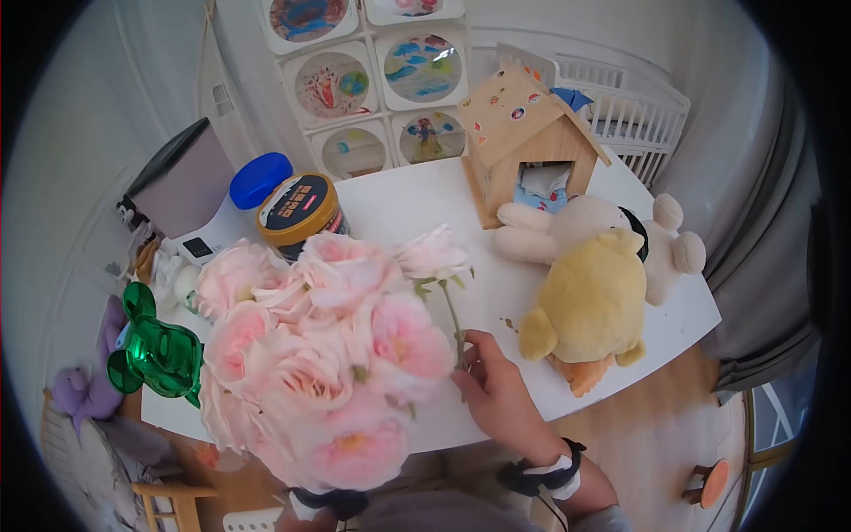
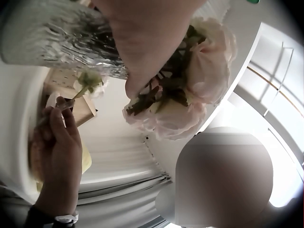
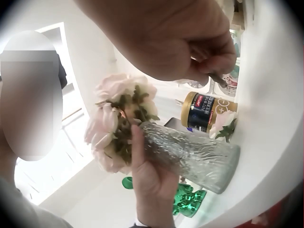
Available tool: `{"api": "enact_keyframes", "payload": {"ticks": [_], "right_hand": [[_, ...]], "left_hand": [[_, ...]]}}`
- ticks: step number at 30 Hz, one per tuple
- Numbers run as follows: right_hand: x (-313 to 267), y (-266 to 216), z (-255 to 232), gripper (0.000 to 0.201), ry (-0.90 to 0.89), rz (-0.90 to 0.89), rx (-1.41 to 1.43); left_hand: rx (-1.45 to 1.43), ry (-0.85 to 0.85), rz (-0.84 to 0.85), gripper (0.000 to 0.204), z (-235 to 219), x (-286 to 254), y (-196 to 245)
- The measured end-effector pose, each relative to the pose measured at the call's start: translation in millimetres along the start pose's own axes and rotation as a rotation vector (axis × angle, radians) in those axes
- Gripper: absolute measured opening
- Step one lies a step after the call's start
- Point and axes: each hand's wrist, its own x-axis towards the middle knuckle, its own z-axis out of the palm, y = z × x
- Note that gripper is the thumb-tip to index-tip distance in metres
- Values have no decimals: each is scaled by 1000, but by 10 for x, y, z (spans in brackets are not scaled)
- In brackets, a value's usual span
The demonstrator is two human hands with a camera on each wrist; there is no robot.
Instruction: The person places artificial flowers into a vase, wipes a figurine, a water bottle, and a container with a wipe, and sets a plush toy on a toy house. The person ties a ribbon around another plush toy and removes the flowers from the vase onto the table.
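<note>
Rose (image 1: 434, 254) sits at the far end of a thin stem (image 1: 453, 315) that my right hand (image 1: 501, 390) pinches, its bloom right by the edge of the bunch (image 1: 301, 359). That stem worries me first: it could roll between thumb and fingertips if I turned my wrist, and the bloom would swing. Drifting into the bunch, it might snag petals or leaves. The vase (image 3: 194, 156) seems the bigger risk: the flowers spread well past its neck, so I judge it top-heavy, and a slack hold or a sideways knock could tip it. A careless swing of the bunch might also hit the green figure (image 1: 164, 355) just beside it or the tub (image 1: 297, 213) behind it.

As for the fingers, the stem runs between my right thumb and fingertips, pressed together on it, with a short end poking out below them and the bloom well clear beyond, away from my body. My left hand (image 3: 154, 183) grips the vase near its neck, thumb lying toward the flowers; the other fingers are hidden behind the glass. I can't tell whether the vase's base touches the table (image 1: 399, 199). Right of my pinching hand lies the yellow plush (image 1: 589, 297), apart from it.
</note>
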Motion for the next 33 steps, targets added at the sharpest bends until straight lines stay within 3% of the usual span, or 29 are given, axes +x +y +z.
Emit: {"api": "enact_keyframes", "payload": {"ticks": [1,3,10,11,14,18,20,30,33], "right_hand": [[-16,25,-2,32,-8,-6,-8],[-63,105,26,32,69,-128,451],[-139,94,-81,16,-41,-194,578],[-132,76,-59,16,-52,-197,579],[-108,30,-5,13,140,-358,471],[-149,18,-44,17,188,-360,432],[-160,-8,-49,21,289,-347,553],[-209,-254,-108,21,341,-605,557],[-207,-441,-219,24,348,-763,363]], "left_hand": [[-6,9,-10,40,8,-4,15],[-13,32,-29,40,9,-1,28],[-12,89,-84,41,-86,-29,-11],[-12,96,-92,41,-108,-41,-18],[-16,115,-108,41,-156,-45,-41],[-40,132,-114,42,-153,2,-51],[-54,133,-124,42,-143,-21,-45],[-108,148,-158,43,-178,-51,-73],[-130,156,-164,44,-173,-38,-57]]}}
